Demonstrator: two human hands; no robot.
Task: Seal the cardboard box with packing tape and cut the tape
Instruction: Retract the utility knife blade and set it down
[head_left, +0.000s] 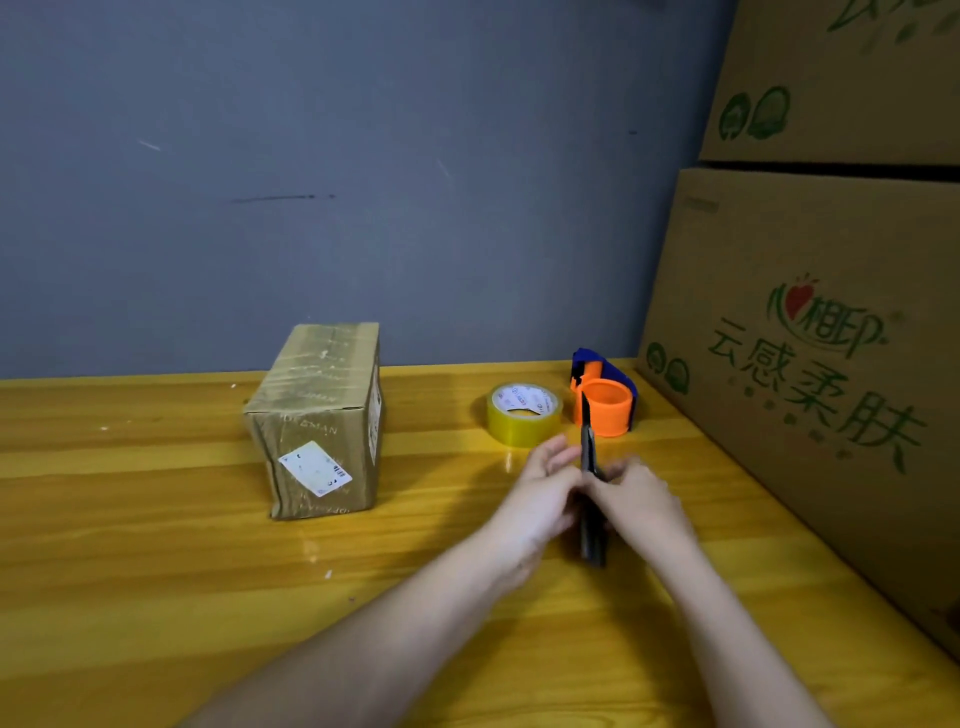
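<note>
Right of the box (319, 415) marked "DEAMAN", both hands — left (543, 486), right (636, 493) — grip dark scissors (589, 467)

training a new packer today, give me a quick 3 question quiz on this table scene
1. True or false: the tape roll sits on top of the small cardboard box.
2. Which hands hold the dark scissors? A) left hand only B) right hand only C) both
3. What colour is the dispenser beside the tape roll?

Key: 1 false, it lies on the table; 2 C; 3 orange and blue.
</note>
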